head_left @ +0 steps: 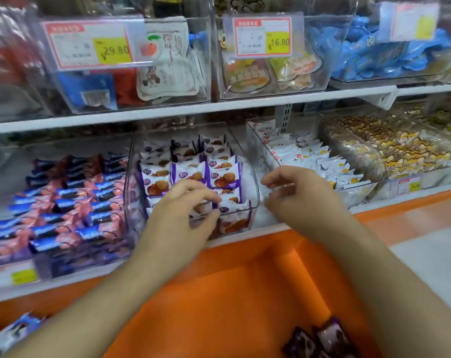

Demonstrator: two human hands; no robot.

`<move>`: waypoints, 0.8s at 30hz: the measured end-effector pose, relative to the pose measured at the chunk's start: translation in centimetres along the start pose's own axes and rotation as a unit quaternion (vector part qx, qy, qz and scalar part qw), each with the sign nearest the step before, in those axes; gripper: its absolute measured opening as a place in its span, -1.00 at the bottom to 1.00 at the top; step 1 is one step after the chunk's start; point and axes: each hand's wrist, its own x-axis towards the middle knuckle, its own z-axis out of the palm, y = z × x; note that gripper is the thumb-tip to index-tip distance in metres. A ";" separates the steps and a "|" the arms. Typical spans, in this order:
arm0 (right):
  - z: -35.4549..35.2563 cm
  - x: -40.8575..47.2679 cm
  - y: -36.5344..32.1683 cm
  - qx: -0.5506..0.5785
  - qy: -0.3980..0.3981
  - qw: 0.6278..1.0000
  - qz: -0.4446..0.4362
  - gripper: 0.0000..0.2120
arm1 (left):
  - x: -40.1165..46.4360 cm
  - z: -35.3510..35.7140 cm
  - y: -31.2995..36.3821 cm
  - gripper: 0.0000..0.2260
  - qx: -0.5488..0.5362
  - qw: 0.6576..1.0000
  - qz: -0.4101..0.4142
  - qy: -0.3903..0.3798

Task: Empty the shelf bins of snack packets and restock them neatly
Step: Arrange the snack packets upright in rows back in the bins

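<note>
We count two hands at the clear bin [255, 192] on the lower shelf [64, 282], our landmark. In it stand three rows of purple-and-white biscuit packets [223, 177], filed upright from back to front; the exact number is too many to count.

Our left hand [185, 215] reaches over the bin's front wall, fingers curled round a packet at the front of the rows. Our right hand [299, 195] hovers just right of the bin, fingers loosely bent and holding nothing.

Left of the bin lies a heap of blue-and-pink packets [64, 210]. Right of it a second bin holds white packets [320, 161] in a tidy file, and beyond that are yellow-patterned packets [405, 143].

Above the bin, on the upper shelf, we see three price tags: 29.80 [90, 45], 16.80 [263, 36], and a third [410, 20] too blurred to read. Blue packets [374, 55] fill the bin under the third.

Below the bin is an orange crate [219, 293] with dark packets [322, 342] in its near corner.
</note>
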 end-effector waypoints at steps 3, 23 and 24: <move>-0.9 -0.6 1.4 -0.030 -0.081 0.996 0.011 -0.86 | -4.8 2.2 -0.3 -0.84 -0.060 0.996 -0.008 -0.063; 10.4 -5.3 35.6 -0.547 -0.508 0.664 0.030 -0.61 | -15.4 37.2 -8.8 -0.28 0.021 0.868 -0.028 -0.495; 10.4 -5.4 35.9 -0.554 -0.502 0.664 0.015 -0.63 | -15.6 37.3 -8.6 -0.28 0.032 0.864 -0.016 -0.501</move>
